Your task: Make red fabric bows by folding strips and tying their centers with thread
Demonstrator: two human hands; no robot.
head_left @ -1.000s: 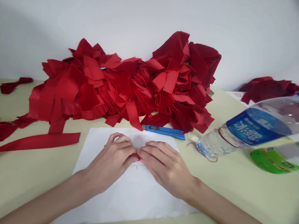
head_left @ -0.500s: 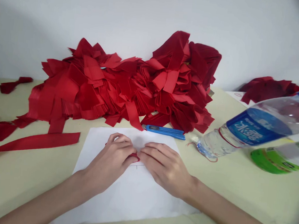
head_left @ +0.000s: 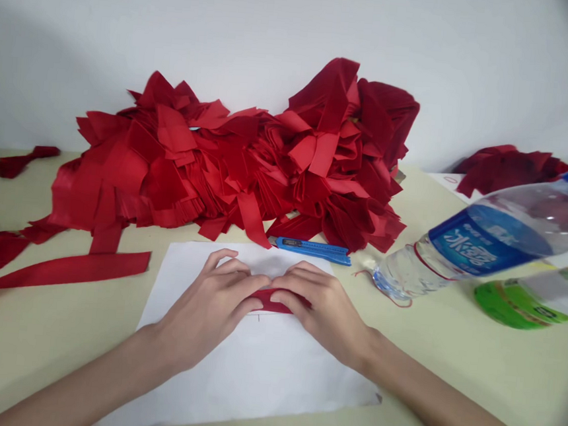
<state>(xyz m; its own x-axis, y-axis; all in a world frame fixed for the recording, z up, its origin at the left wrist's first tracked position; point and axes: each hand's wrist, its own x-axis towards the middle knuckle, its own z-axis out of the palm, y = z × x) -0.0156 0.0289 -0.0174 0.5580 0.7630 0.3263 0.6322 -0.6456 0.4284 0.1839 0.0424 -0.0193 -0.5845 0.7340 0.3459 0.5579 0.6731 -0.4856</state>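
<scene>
A strip of red ribbon (head_left: 276, 301) lies across the white paper (head_left: 270, 371), mostly covered by my fingers. My left hand (head_left: 219, 300) is curled over its left part, thumb at the front edge and fingers behind. On the right part my right hand (head_left: 318, 305) grips the ribbon between thumb and fingers. The two hands almost meet at the fingertips. A short dark mark shows on the paper just below the ribbon. The ribbon's far side is hidden behind my hands.
A big heap of red ribbon pieces (head_left: 238, 169) stands against the wall. A blue utility knife (head_left: 313, 249) lies behind the paper. On the right are a water bottle (head_left: 475, 243) and a green-labelled bottle (head_left: 519, 303). A loose red ribbon (head_left: 75, 271) lies left.
My fingers have shifted and opened somewhat, with the right hand tilted further over the ribbon. More of the red ribbon now shows between the hands.
</scene>
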